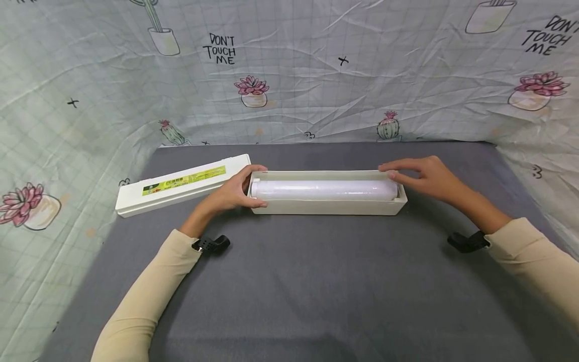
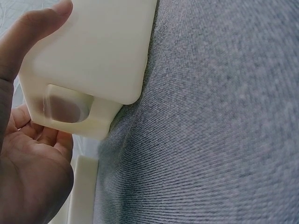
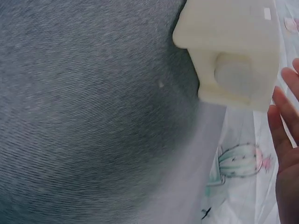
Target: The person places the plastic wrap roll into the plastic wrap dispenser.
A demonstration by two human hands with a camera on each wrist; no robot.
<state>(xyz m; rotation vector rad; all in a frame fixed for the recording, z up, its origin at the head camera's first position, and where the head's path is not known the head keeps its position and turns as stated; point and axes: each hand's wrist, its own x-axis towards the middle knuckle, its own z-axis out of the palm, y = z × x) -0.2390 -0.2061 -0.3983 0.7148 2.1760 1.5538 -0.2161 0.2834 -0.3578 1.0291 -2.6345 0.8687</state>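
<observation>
A long white cling film box (image 1: 325, 207) stands lidless on the grey cloth, a shiny roll of film (image 1: 323, 190) lying inside it. My left hand (image 1: 232, 193) grips the box's left end, thumb on the front wall and fingers at the back. In the left wrist view, the end wall (image 2: 100, 114) with its rounded cutout shows between thumb and fingers. At the other end, my right hand (image 1: 427, 176) has its fingers loosely extended, fingertips right by the back right corner. The right wrist view shows those fingers (image 3: 285, 121) beside the box's end (image 3: 233, 28).
The white lid (image 1: 181, 183), with a yellow-green label (image 1: 184, 180), lies at an angle to the left, its right end close behind my left hand. A printed cloth (image 1: 312, 75) with cactus drawings hangs behind and at the sides of the grey surface (image 1: 307, 281).
</observation>
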